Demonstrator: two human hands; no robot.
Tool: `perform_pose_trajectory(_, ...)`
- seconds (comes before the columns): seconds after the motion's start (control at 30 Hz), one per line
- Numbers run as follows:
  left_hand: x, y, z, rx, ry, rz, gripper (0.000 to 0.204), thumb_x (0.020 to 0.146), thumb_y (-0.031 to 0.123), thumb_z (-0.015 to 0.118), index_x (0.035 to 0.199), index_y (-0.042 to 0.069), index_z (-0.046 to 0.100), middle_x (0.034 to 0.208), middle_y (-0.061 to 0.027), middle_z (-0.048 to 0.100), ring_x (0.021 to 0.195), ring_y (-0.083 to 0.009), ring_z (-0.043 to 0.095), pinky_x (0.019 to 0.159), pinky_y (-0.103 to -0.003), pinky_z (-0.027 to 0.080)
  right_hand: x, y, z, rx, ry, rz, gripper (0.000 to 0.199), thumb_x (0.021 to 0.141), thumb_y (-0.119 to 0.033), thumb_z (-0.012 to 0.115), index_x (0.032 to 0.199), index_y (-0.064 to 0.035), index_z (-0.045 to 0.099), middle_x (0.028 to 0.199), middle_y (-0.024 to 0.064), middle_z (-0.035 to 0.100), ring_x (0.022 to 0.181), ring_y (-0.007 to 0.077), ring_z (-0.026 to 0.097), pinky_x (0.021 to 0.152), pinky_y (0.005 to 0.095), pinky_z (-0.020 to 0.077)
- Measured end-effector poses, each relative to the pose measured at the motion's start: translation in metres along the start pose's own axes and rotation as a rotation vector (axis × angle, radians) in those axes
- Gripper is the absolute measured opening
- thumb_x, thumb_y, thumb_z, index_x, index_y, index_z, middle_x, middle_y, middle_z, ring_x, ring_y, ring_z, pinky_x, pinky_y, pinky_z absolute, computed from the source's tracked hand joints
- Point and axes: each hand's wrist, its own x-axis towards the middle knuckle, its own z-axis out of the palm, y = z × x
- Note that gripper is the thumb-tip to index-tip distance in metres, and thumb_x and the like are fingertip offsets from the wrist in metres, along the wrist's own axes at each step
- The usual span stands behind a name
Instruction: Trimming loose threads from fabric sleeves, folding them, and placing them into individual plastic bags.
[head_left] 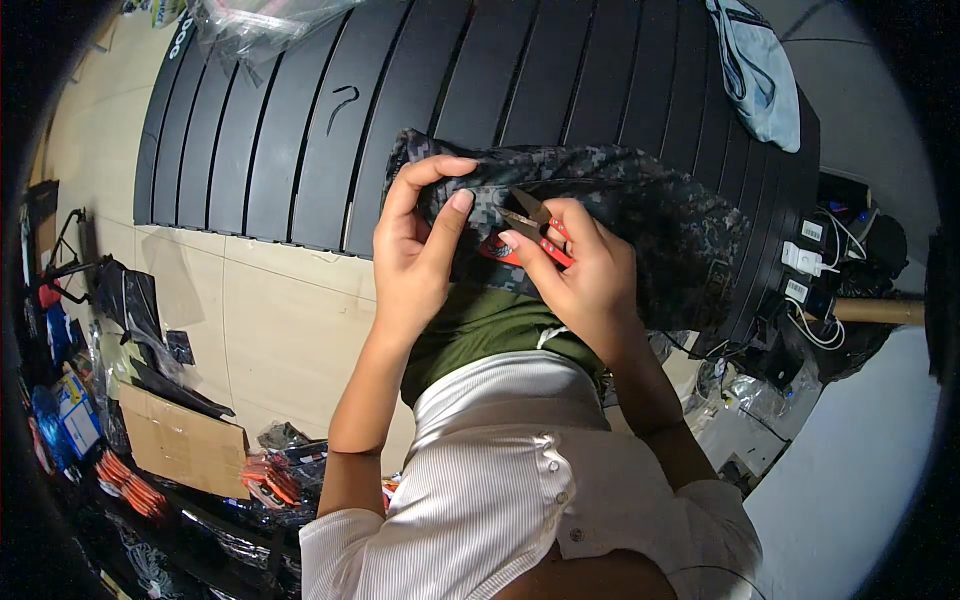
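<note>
A dark digital-camouflage garment [690, 235] lies bunched along the near edge of the black slatted table, partly over my lap. My left hand [412, 240] grips its left part, with thumb and forefinger bent toward each other on the cloth. Red-handled thread snips [557, 253] are in my right hand [600, 280]. Their blades are parted and point up and left, just right of my left thumb, over the cloth. Below the blades shows a small red patch [497, 247] with a dark mark. Whether the blades touch a thread is too small to tell.
On the black slatted table [330, 60] lie a dark curved strip [342, 105], clear plastic [265, 25] at the far left and light-blue denim [760, 85] at the far right. Chargers with white cables [805, 258] sit at right. A cardboard piece [185, 440] and orange bundles [130, 485] lie at left.
</note>
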Motion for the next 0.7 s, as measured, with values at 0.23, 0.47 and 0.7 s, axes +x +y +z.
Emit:
perform_pose_trajectory(0.23,-0.0005,-0.0002,0.0004,-0.003,-0.005,-0.014,0.020,0.087,0.000,0.053,0.106,0.000,0.054,0.102,-0.0041,0.052,0.094,-0.0097,0.049,0.082,-0.021,0.039,0.0010,-0.0085,-0.0032,-0.022,-0.035,-0.019,0.023,0.076,-0.010,0.071,0.090,-0.0006,0.056,0.076,0.0101,0.064,0.068,0.0126,0.063,0.061,0.0242,0.0477)
perform_pose_trajectory(0.47,0.0017,0.0016,-0.0002,0.021,0.002,-0.022,0.019,0.086,0.002,0.054,0.105,-0.001,0.056,0.101,-0.0051,0.053,0.094,-0.0111,0.049,0.084,-0.021,0.037,-0.0005,-0.0071,-0.0052,-0.054,0.022,-0.030,0.023,0.075,-0.011,0.071,0.090,-0.0012,0.056,0.076,0.0108,0.063,0.068,0.0142,0.063,0.061,0.0253,0.0483)
perform_pose_trajectory(0.7,0.0018,-0.0014,-0.0028,0.148,-0.025,0.035,0.020,0.086,0.002,0.054,0.105,-0.001,0.056,0.104,-0.0066,0.053,0.095,-0.0134,0.049,0.088,-0.023,0.035,0.0008,-0.0090,-0.0054,-0.063,0.005,-0.021,0.025,0.075,-0.012,0.072,0.091,-0.0007,0.056,0.078,0.0114,0.064,0.068,0.0161,0.064,0.060,0.0259,0.0486)
